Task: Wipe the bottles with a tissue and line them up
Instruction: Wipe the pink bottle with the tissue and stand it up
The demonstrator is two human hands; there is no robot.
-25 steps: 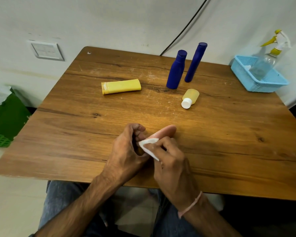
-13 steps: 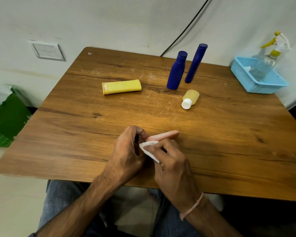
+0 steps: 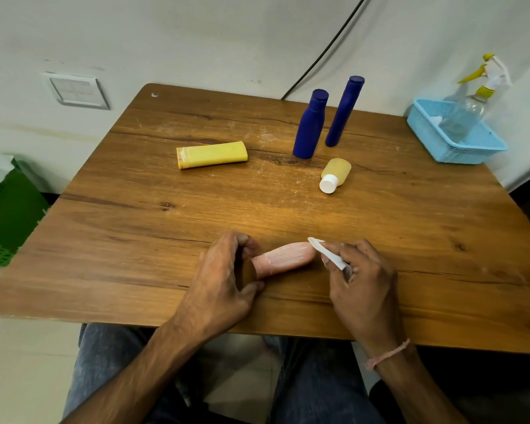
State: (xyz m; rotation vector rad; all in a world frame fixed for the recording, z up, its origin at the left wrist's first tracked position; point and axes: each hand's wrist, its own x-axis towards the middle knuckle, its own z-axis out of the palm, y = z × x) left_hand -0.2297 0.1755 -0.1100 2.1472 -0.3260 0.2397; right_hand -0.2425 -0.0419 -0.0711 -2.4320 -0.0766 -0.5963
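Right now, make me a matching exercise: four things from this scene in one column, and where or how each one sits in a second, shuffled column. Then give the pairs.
Things
1. pink bottle
2. tissue
3. spray bottle
4. small yellow bottle

States
A. sits in the blue basket
B. lies on its side on the table, white cap toward the person
C. pinched in the right hand
D. held at one end by the left hand

Pairs: 1-D, 2-C, 3-A, 4-B

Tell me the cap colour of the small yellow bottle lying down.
White cap, seen best in the head view.
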